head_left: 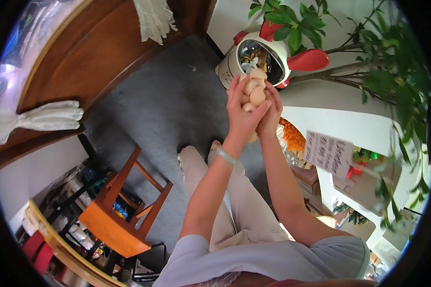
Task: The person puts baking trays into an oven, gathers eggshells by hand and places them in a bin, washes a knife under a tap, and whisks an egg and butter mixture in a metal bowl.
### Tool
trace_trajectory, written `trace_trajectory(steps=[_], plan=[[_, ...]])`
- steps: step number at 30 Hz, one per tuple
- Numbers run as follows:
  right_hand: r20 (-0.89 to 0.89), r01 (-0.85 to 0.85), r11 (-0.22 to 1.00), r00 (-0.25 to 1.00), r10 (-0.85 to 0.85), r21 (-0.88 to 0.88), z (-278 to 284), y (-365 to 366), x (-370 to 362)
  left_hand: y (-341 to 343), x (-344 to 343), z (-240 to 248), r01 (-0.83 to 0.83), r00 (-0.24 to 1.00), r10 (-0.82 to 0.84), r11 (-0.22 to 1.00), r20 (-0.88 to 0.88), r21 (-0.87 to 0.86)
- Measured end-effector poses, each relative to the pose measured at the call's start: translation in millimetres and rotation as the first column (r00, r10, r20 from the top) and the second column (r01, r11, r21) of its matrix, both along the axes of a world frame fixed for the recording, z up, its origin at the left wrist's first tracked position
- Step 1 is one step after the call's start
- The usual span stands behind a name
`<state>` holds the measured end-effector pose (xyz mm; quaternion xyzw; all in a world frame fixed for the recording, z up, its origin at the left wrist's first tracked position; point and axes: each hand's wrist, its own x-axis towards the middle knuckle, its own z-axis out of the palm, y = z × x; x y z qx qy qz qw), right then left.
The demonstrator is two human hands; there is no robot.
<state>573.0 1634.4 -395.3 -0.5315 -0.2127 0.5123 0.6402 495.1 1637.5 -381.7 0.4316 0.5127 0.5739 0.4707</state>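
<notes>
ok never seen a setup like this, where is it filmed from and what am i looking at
There is no machine here, only a bare-handed person. The picture comes from the left of two wide fisheye cameras worn on the head, looking down, so straight edges bend. The left hand, with a pale bracelet at its wrist, and the right hand together cup what look like pale eggshells, by an open white-and-red bin. Below lies the grey floor, with a wooden stool at the picture's lower left.
</notes>
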Motion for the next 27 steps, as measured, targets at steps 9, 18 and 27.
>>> trace_trajectory(steps=[9,18,27], plan=[[-0.021,0.102,0.916,0.993,-0.12,-0.388,-120,118,83,146,88,-144,0.136,0.982,-0.064,0.895,0.18,-0.425],[-0.233,0.251,0.822,0.88,-0.413,-0.511,-212,130,173,176,103,-171,0.201,0.636,0.467,0.668,0.614,-0.716],[-0.229,0.141,0.91,0.942,-0.244,-0.389,-117,67,94,140,38,-112,0.318,0.632,0.368,0.68,0.682,-0.661]])
